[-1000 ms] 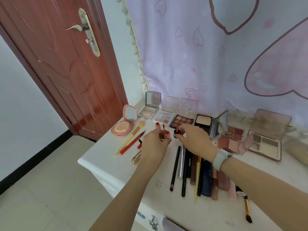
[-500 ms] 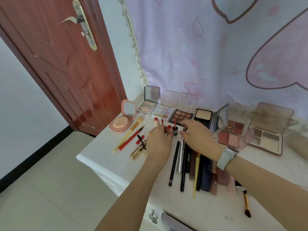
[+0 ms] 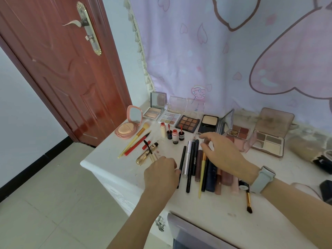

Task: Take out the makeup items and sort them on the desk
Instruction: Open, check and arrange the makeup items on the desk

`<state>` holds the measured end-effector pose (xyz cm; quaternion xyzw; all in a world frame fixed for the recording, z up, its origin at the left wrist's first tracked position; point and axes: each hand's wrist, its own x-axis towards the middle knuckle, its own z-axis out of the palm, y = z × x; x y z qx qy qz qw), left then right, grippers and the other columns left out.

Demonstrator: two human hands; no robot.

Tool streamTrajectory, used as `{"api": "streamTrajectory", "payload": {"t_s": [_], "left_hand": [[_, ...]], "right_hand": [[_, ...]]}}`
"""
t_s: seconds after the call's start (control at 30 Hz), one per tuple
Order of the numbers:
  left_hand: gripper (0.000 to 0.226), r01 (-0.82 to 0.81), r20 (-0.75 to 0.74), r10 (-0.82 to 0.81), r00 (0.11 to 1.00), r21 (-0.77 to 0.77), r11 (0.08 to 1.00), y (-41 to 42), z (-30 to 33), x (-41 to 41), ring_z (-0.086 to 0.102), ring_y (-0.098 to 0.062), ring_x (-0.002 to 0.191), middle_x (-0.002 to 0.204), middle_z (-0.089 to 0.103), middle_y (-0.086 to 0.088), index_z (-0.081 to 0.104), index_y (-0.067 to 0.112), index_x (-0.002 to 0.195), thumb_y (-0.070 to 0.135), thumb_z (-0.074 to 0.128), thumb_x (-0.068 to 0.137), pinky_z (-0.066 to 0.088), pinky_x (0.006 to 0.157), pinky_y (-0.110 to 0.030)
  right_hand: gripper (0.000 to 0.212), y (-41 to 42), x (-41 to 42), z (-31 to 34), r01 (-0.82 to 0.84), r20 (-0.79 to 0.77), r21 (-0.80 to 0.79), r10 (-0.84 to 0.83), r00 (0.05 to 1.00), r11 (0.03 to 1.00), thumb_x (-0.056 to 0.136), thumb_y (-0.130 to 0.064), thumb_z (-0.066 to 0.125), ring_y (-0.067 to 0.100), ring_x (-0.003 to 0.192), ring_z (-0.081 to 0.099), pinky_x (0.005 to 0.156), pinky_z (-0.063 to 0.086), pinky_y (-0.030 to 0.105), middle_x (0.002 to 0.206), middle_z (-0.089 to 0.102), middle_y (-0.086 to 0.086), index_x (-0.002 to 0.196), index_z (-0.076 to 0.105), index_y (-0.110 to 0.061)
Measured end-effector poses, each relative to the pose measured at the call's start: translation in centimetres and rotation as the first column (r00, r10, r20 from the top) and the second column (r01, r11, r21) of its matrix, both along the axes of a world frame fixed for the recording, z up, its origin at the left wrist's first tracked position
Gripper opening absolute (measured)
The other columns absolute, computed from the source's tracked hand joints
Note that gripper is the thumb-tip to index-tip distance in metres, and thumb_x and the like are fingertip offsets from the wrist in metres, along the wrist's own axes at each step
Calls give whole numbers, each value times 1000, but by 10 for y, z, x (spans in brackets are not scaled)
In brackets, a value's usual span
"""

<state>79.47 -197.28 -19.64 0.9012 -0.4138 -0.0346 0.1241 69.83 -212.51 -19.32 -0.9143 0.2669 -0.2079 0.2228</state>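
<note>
Palettes [image 3: 187, 123]: opened along the back of the table [image 3: 111, 164], grouped by kind.
Pens and tubes [image 3: 195, 159]: side by side in a row (sorted by shape).
Left hand [image 3: 161, 174]: fingers curled, grasp unclear.
Right hand [image 3: 222, 151]: fingers loose, hovering over the row.

There is just one camera, worn on the person's head. It looks forward and down at the white table [image 3: 111, 166] from close by. Both arms reach in from the near edge. The door [image 3: 59, 72] is far on the left, and the pink curtain [image 3: 233, 56] hangs behind the table.
</note>
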Motion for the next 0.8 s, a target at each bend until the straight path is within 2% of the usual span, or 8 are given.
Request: {"api": "streamTrajectory", "payload": {"t_s": [0.23, 0.4, 0.47, 0.57, 0.63, 0.7, 0.8], "left_hand": [[18, 13, -30, -12, 999, 48, 999, -6, 6, -7, 55, -18, 84, 97, 60, 0, 58, 16, 103, 26, 46, 94, 39, 66, -26], [8, -17, -52, 22, 998, 92, 996, -13, 9, -9, 47, -18, 71, 67, 40, 3, 55, 13, 90, 16, 48, 90, 36, 61, -27], [6, -25, -74, 32, 997, 85, 996, -14, 10, -8, 48, -19, 72, 70, 44, 2, 51, 14, 84, 16, 49, 89, 38, 61, -27], [4, -50, -114, 54, 992, 34, 998, -9, 11, -4, 51, -17, 74, 83, 52, -2, 51, 15, 85, 16, 50, 89, 41, 62, -25], [6, -64, -110, 59, 992, -43, 997, -2, 14, -1, 55, -16, 75, 86, 57, -1, 56, 16, 89, 18, 52, 87, 45, 63, -24], [11, -44, -129, 21, 991, -178, 983, 9, 18, 3, 54, -9, 71, 83, 59, 4, 61, 16, 95, 20, 55, 85, 42, 60, -18], [9, 89, -169, -153, 974, -336, 938, 26, 22, 4, 49, -4, 64, 71, 53, 13, 60, 23, 90, 19, 59, 82, 37, 55, -12]], "right_hand": [[28, 6, -5, 1, -9, 32, -10, 9, 999, 1000, 93, -25, 47, -1, 64, 43, 66, 37, 23, 96, 60, -7, 119, 55, -23], [28, 11, -12, 3, -7, 45, 16, 7, 999, 1000, 93, -25, 46, -6, 65, 43, 69, 37, 21, 96, 56, -12, 120, 55, -25], [28, 13, -15, 5, -8, 57, 26, 6, 998, 1000, 93, -24, 46, -7, 65, 42, 69, 35, 19, 97, 57, -12, 120, 55, -24], [26, 16, -17, 9, -9, 86, 54, 5, 996, 999, 94, -22, 46, -9, 60, 41, 60, 31, 10, 93, 55, -15, 117, 57, -24], [24, 18, -17, 13, -8, 109, 133, -7, 994, 991, 94, -23, 46, -6, 56, 44, 54, 35, 8, 87, 56, -16, 116, 56, -25], [25, 21, -16, 18, -21, 135, 280, -17, 991, 960, 95, -27, 45, -3, 58, 49, 53, 37, 9, 85, 59, -11, 119, 52, -24], [27, 27, -11, 29, -79, 197, 575, -44, 979, 815, 95, -31, 46, -2, 46, 47, 46, 35, 9, 75, 62, -1, 119, 47, -20]]}}
